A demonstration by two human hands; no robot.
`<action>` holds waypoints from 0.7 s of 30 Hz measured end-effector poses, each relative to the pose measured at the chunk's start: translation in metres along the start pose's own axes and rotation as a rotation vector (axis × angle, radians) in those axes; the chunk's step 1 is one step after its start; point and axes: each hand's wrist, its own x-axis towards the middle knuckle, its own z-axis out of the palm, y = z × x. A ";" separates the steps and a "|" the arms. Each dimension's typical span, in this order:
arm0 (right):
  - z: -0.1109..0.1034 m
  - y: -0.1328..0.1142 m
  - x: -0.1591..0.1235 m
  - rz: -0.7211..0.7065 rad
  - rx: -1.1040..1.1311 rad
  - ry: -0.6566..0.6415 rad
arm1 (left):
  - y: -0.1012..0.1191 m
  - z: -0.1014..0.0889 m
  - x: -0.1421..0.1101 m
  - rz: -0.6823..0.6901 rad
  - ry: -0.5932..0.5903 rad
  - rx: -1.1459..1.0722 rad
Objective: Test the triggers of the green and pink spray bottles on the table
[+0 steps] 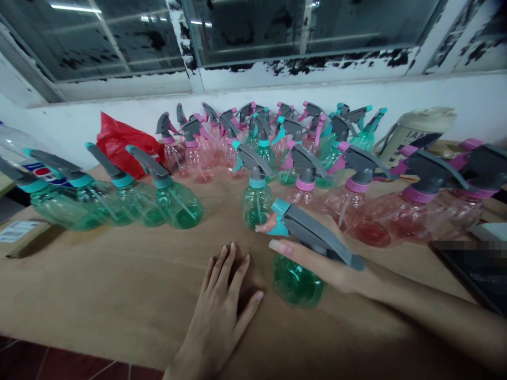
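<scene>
My right hand (325, 264) is wrapped round the neck of a green spray bottle (297, 285) with a grey and teal trigger head. One of its fingers reaches to the teal trigger. To the left, my left hand (222, 301) lies flat on the brown table (119, 295), fingers apart, holding nothing. Just beyond my hands stands another green spray bottle (256, 203). Pink spray bottles (372, 227) form a row to its right, while several green spray bottles (180, 206) stand in a row at the left.
Many more pink and green spray bottles (198, 163) crowd the back by the wall. A red plastic bag (122, 142) sits back left, a printed cloth bag (420, 132) back right. A cardboard box (27, 243) lies at the left edge, a dark flat object (471, 274) at the right.
</scene>
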 end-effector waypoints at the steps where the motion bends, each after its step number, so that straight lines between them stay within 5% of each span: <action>1: 0.000 0.000 0.000 0.003 -0.007 -0.003 | 0.000 0.000 0.000 -0.003 0.000 0.000; 21: 0.003 -0.002 -0.004 0.007 -0.088 0.042 | 0.000 0.001 0.001 0.002 0.005 0.001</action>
